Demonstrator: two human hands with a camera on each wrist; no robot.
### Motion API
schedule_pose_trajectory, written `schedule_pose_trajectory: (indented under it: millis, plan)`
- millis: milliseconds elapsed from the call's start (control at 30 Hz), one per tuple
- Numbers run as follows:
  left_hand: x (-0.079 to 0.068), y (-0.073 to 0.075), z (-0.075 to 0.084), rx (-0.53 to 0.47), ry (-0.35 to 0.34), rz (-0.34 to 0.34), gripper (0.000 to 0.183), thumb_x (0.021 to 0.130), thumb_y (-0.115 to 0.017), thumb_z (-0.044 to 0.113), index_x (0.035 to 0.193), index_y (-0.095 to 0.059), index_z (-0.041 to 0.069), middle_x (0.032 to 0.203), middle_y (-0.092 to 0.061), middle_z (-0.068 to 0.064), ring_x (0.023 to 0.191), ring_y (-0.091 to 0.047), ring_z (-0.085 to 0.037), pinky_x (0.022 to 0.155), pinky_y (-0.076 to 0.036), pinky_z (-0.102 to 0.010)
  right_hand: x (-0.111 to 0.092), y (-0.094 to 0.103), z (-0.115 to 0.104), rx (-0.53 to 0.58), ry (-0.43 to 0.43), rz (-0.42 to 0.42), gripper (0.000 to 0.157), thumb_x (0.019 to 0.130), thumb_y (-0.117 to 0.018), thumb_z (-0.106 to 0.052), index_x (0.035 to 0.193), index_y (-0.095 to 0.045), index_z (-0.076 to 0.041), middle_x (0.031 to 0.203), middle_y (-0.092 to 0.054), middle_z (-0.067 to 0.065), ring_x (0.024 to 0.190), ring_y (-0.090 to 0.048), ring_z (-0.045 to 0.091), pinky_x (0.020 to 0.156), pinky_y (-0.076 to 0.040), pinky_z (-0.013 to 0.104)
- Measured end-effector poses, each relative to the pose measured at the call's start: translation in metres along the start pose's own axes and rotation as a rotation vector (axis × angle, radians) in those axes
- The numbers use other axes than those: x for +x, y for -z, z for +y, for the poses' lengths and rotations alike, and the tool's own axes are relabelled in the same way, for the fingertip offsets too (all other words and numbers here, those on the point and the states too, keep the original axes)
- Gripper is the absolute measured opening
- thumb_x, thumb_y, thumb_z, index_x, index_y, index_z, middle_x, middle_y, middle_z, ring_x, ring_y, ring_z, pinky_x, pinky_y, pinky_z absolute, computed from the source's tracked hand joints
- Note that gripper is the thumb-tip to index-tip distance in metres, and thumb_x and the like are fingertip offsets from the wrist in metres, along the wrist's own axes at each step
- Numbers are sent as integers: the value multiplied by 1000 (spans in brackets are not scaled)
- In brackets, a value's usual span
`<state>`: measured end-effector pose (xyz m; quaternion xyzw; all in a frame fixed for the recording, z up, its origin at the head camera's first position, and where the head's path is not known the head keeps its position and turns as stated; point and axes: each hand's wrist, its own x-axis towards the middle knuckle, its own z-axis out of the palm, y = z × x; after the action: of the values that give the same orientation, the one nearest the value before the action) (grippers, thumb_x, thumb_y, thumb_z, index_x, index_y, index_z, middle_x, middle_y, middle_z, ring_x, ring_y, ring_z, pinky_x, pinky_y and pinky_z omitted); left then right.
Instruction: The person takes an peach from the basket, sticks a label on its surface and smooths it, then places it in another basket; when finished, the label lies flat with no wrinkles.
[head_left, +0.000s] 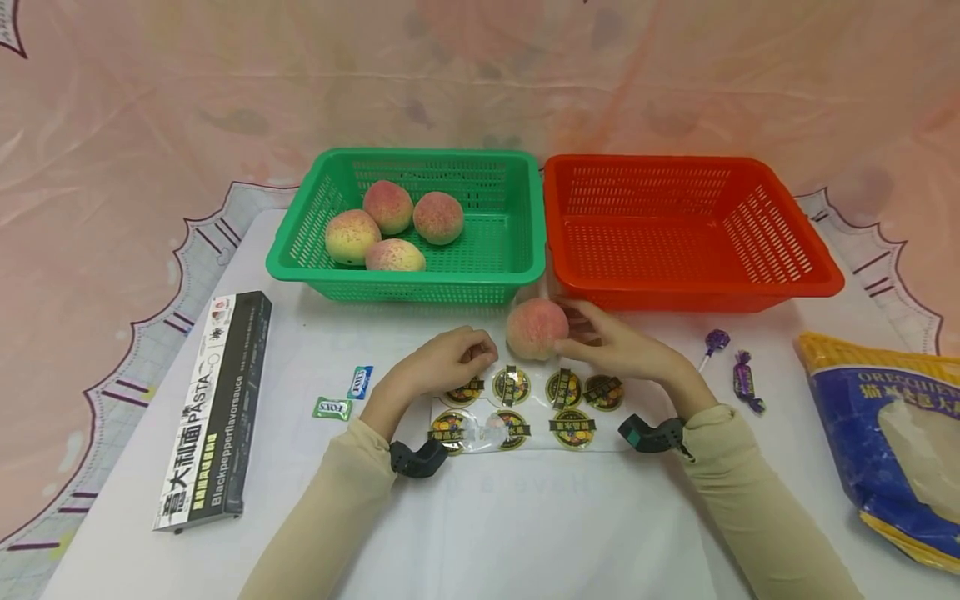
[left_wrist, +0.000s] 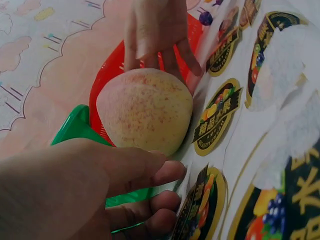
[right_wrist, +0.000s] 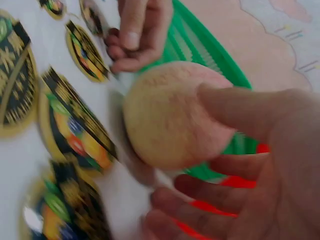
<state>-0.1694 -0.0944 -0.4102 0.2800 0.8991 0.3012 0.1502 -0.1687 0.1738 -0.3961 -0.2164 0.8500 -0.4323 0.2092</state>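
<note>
A pink-and-yellow peach (head_left: 537, 329) is at the table's middle, in front of the baskets. My right hand (head_left: 618, 343) holds it from the right, the thumb (right_wrist: 235, 105) against its side and the fingers spread around the far side. To its left is my left hand (head_left: 452, 360), its fingers loosely bent and holding nothing, apart from the peach in the head view. Below both hands lies a sheet of round fruit stickers (head_left: 511, 386), black and gold, partly covered by the left hand. Several more peaches (head_left: 438, 218) sit in the green basket (head_left: 405, 279).
A red basket (head_left: 697, 292) stands beside the green one. On the left lie a black-and-white pasta box (head_left: 213, 408), a blue candy (head_left: 360, 382) and a green candy (head_left: 332, 407). At right are a lollipop (head_left: 717, 339), a purple-wrapped candy (head_left: 744, 381) and a blue-yellow pasta bag (head_left: 862, 433).
</note>
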Motion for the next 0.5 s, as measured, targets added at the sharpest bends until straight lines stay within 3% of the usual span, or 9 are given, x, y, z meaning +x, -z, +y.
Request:
schedule_pose_trajectory:
  millis: [267,400,500]
  plan:
    - [2,1,-3,13,-22,-14,12,89,-51,22,93,-60,15,81,-54,0,75,-48,-11,68,-40,-24,-26,14,-1,-270,-39,-61,54,82,-61,-32,129,-40,-13,120,-51,6,104,-50,22,89,-45,39]
    - [6,3,-2,46,-44,-30,11,88,-51,21,91,-60,15,79,-54,0,72,-47,-11,67,-40,-24,-34,12,2,-407,-92,-99,42,75,-70,-29,110,-53,-14,101,-55,1,92,-50,16,82,-45,33]
    - [7,5,-3,48,-49,-40,11,88,-52,21,91,-60,15,79,-54,0,72,-48,-10,67,-40,-23,-35,11,4,-439,-101,-122,35,70,-74,-25,99,-55,-16,88,-53,-1,81,-48,13,73,-43,25]
